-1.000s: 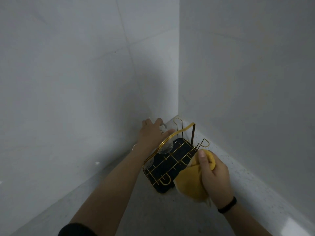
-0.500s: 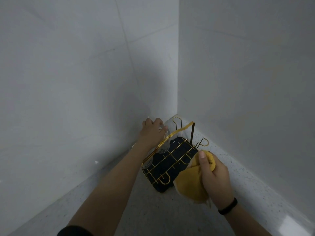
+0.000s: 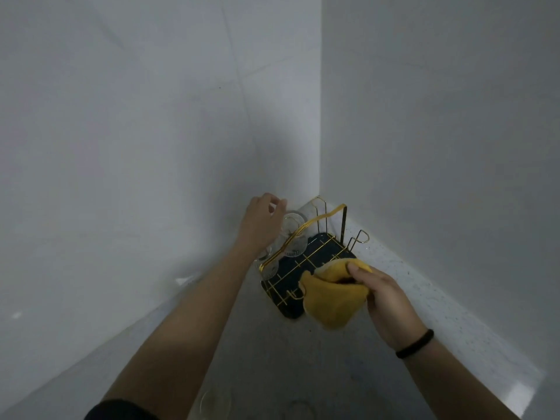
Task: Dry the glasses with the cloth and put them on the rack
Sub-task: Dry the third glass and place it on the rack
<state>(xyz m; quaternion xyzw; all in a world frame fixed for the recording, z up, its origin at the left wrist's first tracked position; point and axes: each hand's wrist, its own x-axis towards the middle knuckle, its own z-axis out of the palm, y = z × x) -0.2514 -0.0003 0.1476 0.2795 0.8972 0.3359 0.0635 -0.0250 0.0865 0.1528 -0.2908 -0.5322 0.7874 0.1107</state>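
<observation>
Glass (image 3: 292,228) goes onto the gold rack (image 3: 315,262) in the counter's (image 3: 303,368) far corner, left hand (image 3: 262,224) loosely cupped beside it; right hand (image 3: 385,295) clutches the bunched yellow cloth (image 3: 330,301). Best seated squarely over a prong before release.

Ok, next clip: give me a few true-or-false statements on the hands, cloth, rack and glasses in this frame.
1. The right hand holds the yellow cloth. True.
2. The rack stands in the middle of the counter, far from any wall. False: it sits in the corner where two walls meet.
3. The left hand is at a glass on the rack's left side. True.
4. The rack's wires are silver. False: they are gold over a dark tray.
5. The right wrist carries a dark band. True.
</observation>
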